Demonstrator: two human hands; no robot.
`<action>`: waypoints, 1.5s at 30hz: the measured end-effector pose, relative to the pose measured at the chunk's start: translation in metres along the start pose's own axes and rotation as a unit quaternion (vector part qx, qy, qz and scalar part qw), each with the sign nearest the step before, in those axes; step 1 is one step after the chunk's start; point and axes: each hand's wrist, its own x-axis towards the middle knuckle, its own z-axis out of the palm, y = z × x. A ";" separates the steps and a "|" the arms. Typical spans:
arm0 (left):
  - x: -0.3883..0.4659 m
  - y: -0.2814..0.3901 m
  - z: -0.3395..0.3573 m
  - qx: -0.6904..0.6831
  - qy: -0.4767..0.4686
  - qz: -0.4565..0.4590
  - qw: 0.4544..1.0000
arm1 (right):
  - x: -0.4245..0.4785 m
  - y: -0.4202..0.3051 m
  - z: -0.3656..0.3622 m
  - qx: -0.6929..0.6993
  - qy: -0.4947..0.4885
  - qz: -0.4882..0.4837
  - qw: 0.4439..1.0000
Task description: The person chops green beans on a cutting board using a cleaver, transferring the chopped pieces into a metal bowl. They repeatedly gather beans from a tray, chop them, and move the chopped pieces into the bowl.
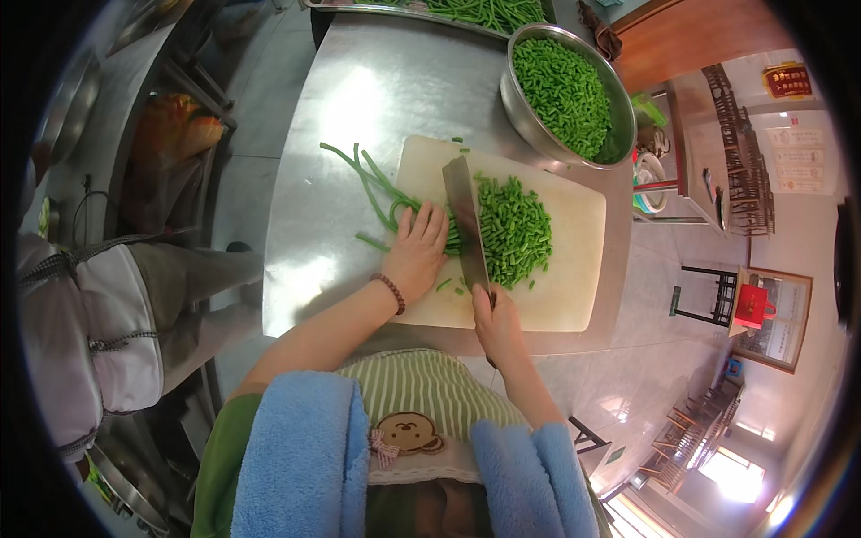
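My left hand (420, 250) presses down on a bunch of long green beans (377, 181), whose uncut ends trail off to the left past the board's edge. In my right hand (498, 319) is the handle of a cleaver (464, 215). Its broad blade stands just right of my left fingers, across the beans. A heap of short cut bean pieces (514, 232) lies against the blade's right side. All this is on a white cutting board (572, 269), where a few stray pieces are scattered near the front and the far edge.
A steel bowl (625, 128) full of cut beans (562, 97) stands at the table's far right. Behind it, a metal tray (403, 9) holds long beans. The steel table (323, 222) carries the board. A person in an apron (114, 323) stands to the left.
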 end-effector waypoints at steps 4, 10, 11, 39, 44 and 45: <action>0.005 0.000 -0.004 -0.031 -0.017 -0.021 0.999 | 0.006 -0.010 -0.007 0.097 -0.005 0.033 0.995; -0.004 -0.011 -0.027 -0.050 -0.022 -0.043 0.998 | -0.033 -0.023 -0.025 0.149 -0.013 0.081 0.985; -0.007 -0.015 -0.027 -0.048 -0.025 -0.046 0.997 | -0.040 -0.024 -0.027 0.140 -0.024 0.082 0.986; 0.003 -0.002 -0.018 -0.040 0.073 -0.061 0.995 | -0.033 -0.004 -0.030 0.151 -0.002 0.056 0.987; -0.002 -0.006 -0.020 -0.005 0.053 -0.059 0.997 | -0.045 -0.007 -0.027 0.091 -0.021 0.044 0.995; -0.003 -0.006 -0.020 -0.010 0.047 -0.060 0.997 | -0.044 -0.005 -0.024 0.078 -0.026 0.035 0.996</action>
